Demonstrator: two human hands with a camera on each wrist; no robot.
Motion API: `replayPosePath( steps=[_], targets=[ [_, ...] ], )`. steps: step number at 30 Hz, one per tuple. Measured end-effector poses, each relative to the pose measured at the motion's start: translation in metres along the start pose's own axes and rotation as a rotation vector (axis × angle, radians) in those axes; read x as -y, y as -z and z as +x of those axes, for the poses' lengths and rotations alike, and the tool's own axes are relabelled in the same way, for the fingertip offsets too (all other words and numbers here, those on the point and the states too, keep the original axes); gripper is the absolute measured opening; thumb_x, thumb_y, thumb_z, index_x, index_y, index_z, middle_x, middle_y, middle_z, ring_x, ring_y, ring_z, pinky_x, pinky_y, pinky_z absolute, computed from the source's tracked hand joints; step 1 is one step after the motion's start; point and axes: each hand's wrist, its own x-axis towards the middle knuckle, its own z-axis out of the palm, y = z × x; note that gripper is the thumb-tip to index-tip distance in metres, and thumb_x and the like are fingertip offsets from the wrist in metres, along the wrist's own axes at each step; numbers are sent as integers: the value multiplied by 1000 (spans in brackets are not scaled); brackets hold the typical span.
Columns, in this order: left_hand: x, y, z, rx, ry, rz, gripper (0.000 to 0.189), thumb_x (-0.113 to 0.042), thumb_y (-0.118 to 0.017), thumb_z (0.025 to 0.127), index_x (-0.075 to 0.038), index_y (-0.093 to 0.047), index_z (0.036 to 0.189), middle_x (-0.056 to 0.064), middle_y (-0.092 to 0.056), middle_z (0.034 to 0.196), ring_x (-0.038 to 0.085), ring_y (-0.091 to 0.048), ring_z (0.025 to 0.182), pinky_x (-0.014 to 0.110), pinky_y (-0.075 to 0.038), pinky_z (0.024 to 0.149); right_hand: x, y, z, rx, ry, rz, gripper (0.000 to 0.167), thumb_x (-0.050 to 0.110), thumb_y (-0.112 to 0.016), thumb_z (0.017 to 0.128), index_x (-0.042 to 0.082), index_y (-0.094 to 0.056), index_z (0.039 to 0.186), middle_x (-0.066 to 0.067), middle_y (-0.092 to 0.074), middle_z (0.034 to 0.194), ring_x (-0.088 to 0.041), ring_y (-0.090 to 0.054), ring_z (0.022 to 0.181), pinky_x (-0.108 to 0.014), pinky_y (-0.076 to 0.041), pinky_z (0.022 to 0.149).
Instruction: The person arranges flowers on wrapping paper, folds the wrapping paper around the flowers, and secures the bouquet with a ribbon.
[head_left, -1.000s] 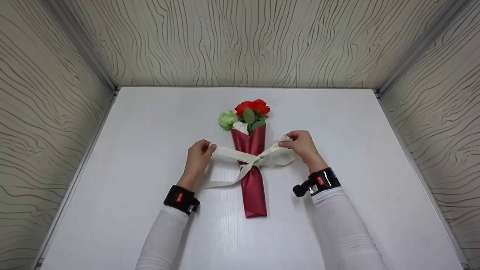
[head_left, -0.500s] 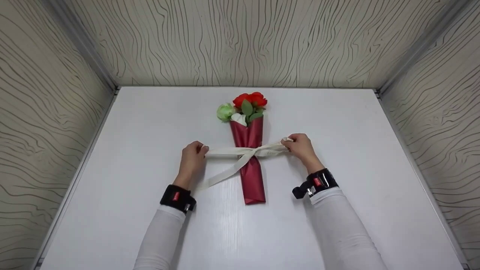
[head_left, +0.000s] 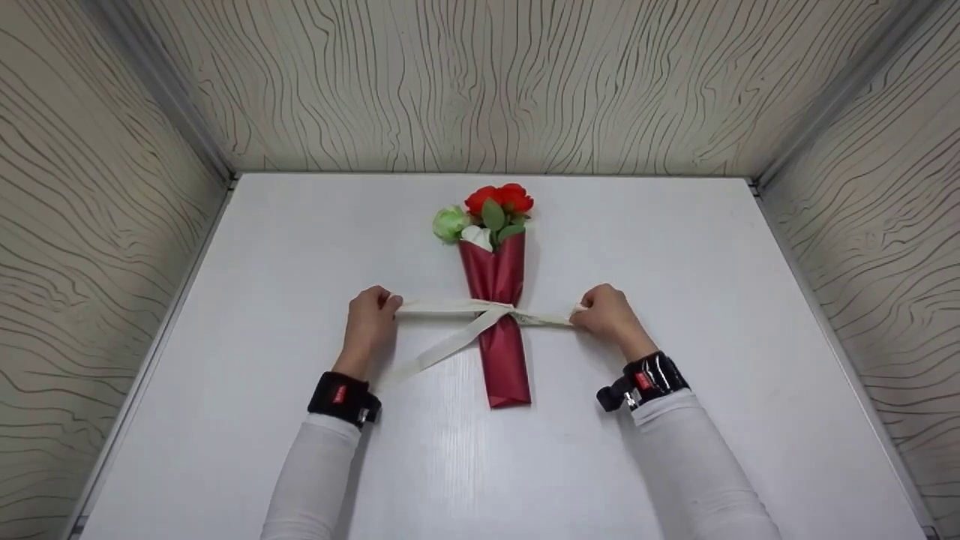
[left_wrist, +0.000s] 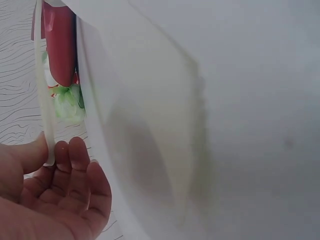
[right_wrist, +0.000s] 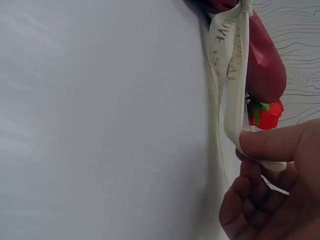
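Note:
A bouquet wrapped in dark red paper (head_left: 504, 367) lies on the white table, with red flowers (head_left: 499, 199), a pale green flower (head_left: 450, 224) and a white one at its top. Round its waist goes a cream ribbon (head_left: 442, 306), crossed in a knot at the front. My left hand (head_left: 367, 322) pinches one ribbon length between thumb and forefinger, left of the bouquet. On the other side my right hand (head_left: 609, 319) pinches a ribbon length, which shows printed letters in the right wrist view. A loose ribbon tail (head_left: 442, 351) slants down to the left.
The white table (head_left: 675, 240) ends at a patterned back wall (head_left: 480, 90), with patterned walls on both sides too. Black camera straps (head_left: 341, 397) circle both wrists.
The bouquet has shifted a little toward the back. My left hand has moved left, and my right hand has lowered slightly. The ribbon between them is now drawn straighter and the knot is tighter.

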Motion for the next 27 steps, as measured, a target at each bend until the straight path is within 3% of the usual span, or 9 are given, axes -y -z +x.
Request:
replayPosePath(
  steps=[4,8,11,14,16,18,21,23,27],
  targets=[
    [3,3,-2,-2,-17,16,17,-22,-53,89,-5,-56,85,6,-55,74,18,-52,67,30,-41,59,4,2,-13,135,53,-95,14,13,-68,62,6,-56,62,0,-48,57,-17,-45,54,-26,-36,47],
    [7,5,-2,-8,-25,29,18,-21,-54,89,-4,-56,83,6,-54,72,18,-51,65,29,-41,57,9,6,-21,234,116,-97,15,14,-67,64,9,-53,61,2,-46,54,-15,-44,51,-26,-36,46],
    [10,7,-2,-32,-26,28,18,-20,-54,88,-4,-55,81,6,-53,70,18,-49,64,29,-40,55,9,11,-22,262,155,61,14,15,-64,74,7,-54,69,-1,-55,61,-17,-53,56,-30,-43,50],
    [12,9,-2,-50,-26,22,18,-20,-54,88,-4,-55,81,6,-53,69,18,-48,63,29,-39,55,10,17,-18,271,157,348,14,11,-61,81,1,-52,83,-12,-64,76,-26,-62,70,-38,-50,63],
    [13,10,-2,-52,-27,19,18,-20,-54,88,-4,-55,81,6,-53,69,18,-49,62,30,-39,55,13,21,-15,258,145,504,19,8,-63,80,-3,-50,89,-15,-65,80,-29,-63,77,-40,-50,69],
    [13,10,-1,-50,-27,18,18,-20,-53,88,-4,-56,82,6,-54,69,17,-50,62,29,-39,55,15,23,-10,206,147,562,28,9,-68,76,-4,-50,93,-12,-63,72,-26,-64,73,-37,-50,67],
    [12,10,-1,-48,-26,17,17,-20,-53,88,-4,-56,82,6,-54,69,17,-50,63,30,-39,55,18,24,-3,102,137,530,39,13,-77,67,-3,-54,94,-3,-52,60,-16,-56,60,-27,-43,55],
    [12,11,-1,-47,-18,14,17,-20,-53,88,-4,-55,81,6,-54,70,17,-50,63,30,-39,56,18,24,1,49,109,503,44,15,-81,62,-1,-57,94,-2,-45,64,-13,-46,62,-26,-35,52],
    [14,14,-2,-46,10,12,17,-20,-52,89,-5,-54,82,6,-54,71,18,-49,64,29,-39,57,17,22,8,5,16,506,47,14,-82,58,-2,-59,96,-7,-43,85,-16,-40,74,-32,-42,61]
  ],
)
